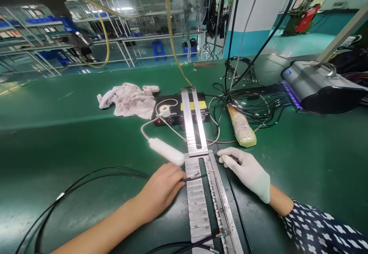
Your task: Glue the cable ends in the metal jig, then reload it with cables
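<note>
**benchrat:** So the thin black cable [192, 177] lies across the slotted metal fixture [201, 208], its stripped end just past the left fingertips, over the fixture's dark centre slot. The left hand [161, 188] is bare, and its fingers are closed together, pinching that cable at the fixture's left edge. The rest of the cable loops away behind the wrist across the green bench mat [57, 131].

**solderpaws:** And the other hand?

**benchrat:** The right hand [247, 171] is gloved, fingers curled loosely together with the tips resting on the fixture's right rail, holding nothing that I can see. A white handheld tool [166, 151] lies just beyond the left knuckles, its cord running to a black control box [178, 110]. Further out sit a crumpled rag [129, 98], a wrapped yellowish bar [241, 127] and a grey machine [319, 87] with a fan of leads.

**solderpaws:** Any tips?

**benchrat:** My guess: keep the pinch close to the stripped end so it doesn't twist, seat it square in one notch, and use the gloved hand to steady the rail.
</note>
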{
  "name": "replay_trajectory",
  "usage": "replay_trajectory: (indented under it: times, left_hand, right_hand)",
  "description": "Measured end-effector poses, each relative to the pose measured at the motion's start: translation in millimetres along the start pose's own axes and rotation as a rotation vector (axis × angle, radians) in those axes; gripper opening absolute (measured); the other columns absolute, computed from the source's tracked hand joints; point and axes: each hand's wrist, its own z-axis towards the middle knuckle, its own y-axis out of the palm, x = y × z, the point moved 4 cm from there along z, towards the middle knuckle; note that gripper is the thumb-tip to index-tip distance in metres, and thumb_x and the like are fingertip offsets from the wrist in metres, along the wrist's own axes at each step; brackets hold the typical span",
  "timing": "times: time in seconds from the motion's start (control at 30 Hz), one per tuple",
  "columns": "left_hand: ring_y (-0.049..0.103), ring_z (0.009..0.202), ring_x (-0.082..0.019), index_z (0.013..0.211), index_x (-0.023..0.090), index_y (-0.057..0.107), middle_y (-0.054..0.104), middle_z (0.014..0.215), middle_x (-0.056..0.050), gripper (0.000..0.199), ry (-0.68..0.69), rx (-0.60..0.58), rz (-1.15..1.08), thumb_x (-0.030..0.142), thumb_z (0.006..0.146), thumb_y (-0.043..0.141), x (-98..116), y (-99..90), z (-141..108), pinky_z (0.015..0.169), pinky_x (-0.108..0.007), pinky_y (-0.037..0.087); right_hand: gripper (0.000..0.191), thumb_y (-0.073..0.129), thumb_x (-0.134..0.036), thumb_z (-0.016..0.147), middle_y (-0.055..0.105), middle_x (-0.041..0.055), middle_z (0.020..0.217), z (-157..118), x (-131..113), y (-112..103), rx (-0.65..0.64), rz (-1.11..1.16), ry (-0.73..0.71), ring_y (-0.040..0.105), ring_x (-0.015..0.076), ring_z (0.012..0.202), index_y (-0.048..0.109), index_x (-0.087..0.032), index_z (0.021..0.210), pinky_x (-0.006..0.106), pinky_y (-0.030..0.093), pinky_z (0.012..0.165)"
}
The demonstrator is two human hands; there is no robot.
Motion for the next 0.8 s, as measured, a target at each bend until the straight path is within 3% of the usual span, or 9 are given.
replay_trajectory:
  times: [0.13, 0.23, 0.33, 0.43, 0.53, 0.63, 0.8]
  left_hand:
    - [0.055, 0.087, -0.016, 0.094, 0.023, 0.06, 0.06, 0.094, -0.001, 0.009, -0.08, 0.129, -0.215, 0.022, 0.092, 0.052, -14, -11.0, 1, 0.078, -0.028, 0.046]
    - [0.056, 0.085, -0.017, 0.096, 0.022, 0.061, 0.06, 0.092, -0.002, 0.01, -0.114, 0.185, -0.122, 0.021, 0.092, 0.052, -25, -20.4, 4, 0.077, -0.031, 0.046]
    - [0.055, 0.09, -0.02, 0.104, 0.019, 0.058, 0.059, 0.097, -0.005, 0.015, -0.093, 0.141, -0.025, 0.018, 0.092, 0.049, -28, -17.4, 13, 0.082, -0.036, 0.046]
    - [0.053, 0.099, -0.02, 0.119, 0.02, 0.05, 0.055, 0.108, -0.008, 0.027, 0.009, 0.095, -0.084, 0.014, 0.093, 0.045, -23, -7.7, 20, 0.088, -0.036, 0.045]
    - [0.054, 0.091, -0.017, 0.118, 0.02, 0.051, 0.056, 0.101, -0.007, 0.027, 0.115, 0.07, -0.116, 0.012, 0.094, 0.04, -17, -3.4, 23, 0.081, -0.032, 0.047]
    - [0.055, 0.082, -0.016, 0.116, 0.02, 0.055, 0.057, 0.094, -0.006, 0.026, 0.119, 0.062, -0.093, 0.014, 0.095, 0.04, -18, -7.8, 24, 0.073, -0.029, 0.048]
    - [0.056, 0.083, -0.016, 0.121, 0.02, 0.054, 0.057, 0.096, -0.007, 0.033, 0.146, 0.044, -0.071, 0.011, 0.094, 0.036, -19, -15.6, 28, 0.075, -0.029, 0.048]
  right_hand:
    - [0.025, 0.048, -0.033, 0.087, 0.068, 0.0016, 0.087, -1, 0, -1, -0.007, -0.038, 0.004, 0.062, 0.0183, 0.079, 0.064, -0.021, 0.102, 0.032, 0.048, 0.075]
    - [0.024, 0.048, -0.033, 0.088, 0.068, 0.0007, 0.09, -2, -1, -2, -0.01, -0.069, 0.001, 0.062, 0.0185, 0.082, 0.066, -0.023, 0.101, 0.033, 0.048, 0.077]
    - [0.023, 0.049, -0.034, 0.088, 0.068, -0.0001, 0.095, -3, -2, -3, -0.009, -0.098, -0.011, 0.062, 0.0183, 0.087, 0.066, -0.025, 0.1, 0.033, 0.047, 0.082]
    - [0.021, 0.05, -0.032, 0.089, 0.068, -0.0018, 0.1, -3, -3, -2, -0.017, -0.116, -0.033, 0.062, 0.0175, 0.092, 0.066, -0.027, 0.1, 0.032, 0.047, 0.085]
    - [0.019, 0.05, -0.031, 0.09, 0.067, -0.0039, 0.104, -2, -2, -2, -0.013, -0.127, -0.043, 0.061, 0.0164, 0.097, 0.066, -0.029, 0.1, 0.03, 0.046, 0.088]
    - [0.018, 0.051, -0.031, 0.091, 0.067, -0.005, 0.104, -2, -1, -2, -0.013, -0.142, -0.055, 0.061, 0.0159, 0.098, 0.066, -0.03, 0.1, 0.029, 0.046, 0.089]
    - [0.019, 0.05, -0.032, 0.091, 0.067, -0.004, 0.105, -3, -1, -2, -0.02, -0.156, -0.069, 0.061, 0.0169, 0.098, 0.066, -0.03, 0.101, 0.031, 0.047, 0.089]
